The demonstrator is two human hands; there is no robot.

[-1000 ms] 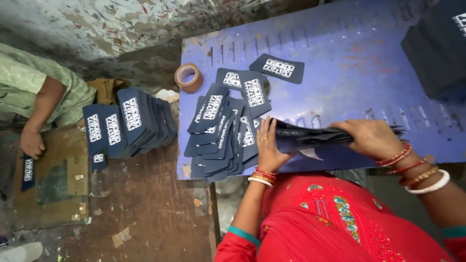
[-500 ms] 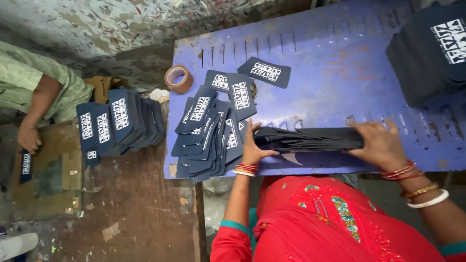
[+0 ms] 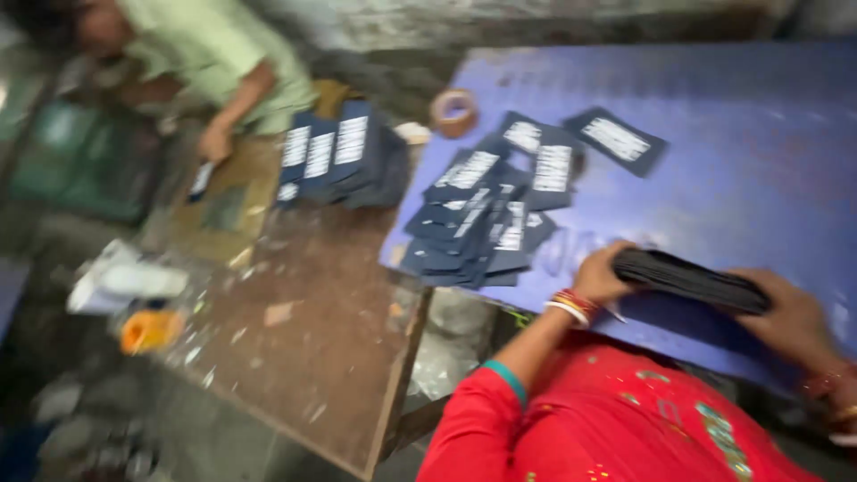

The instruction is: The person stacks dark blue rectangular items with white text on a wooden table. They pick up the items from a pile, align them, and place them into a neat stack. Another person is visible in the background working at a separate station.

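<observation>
We clamp a flat black stack of dark card sleeves (image 3: 692,279) endwise: left hand (image 3: 603,277) at its ten-o'clock end, right hand (image 3: 794,317) at four o'clock. It lies on the blue metal tabletop (image 3: 759,178), long axis between both hands.

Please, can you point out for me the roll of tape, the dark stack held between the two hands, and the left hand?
roll of tape (image 3: 453,112): head view, on its brown ring.
dark stack (image 3: 692,279): head view, on the middle of its top edge.
left hand (image 3: 600,275): head view, on the back of the hand.
</observation>
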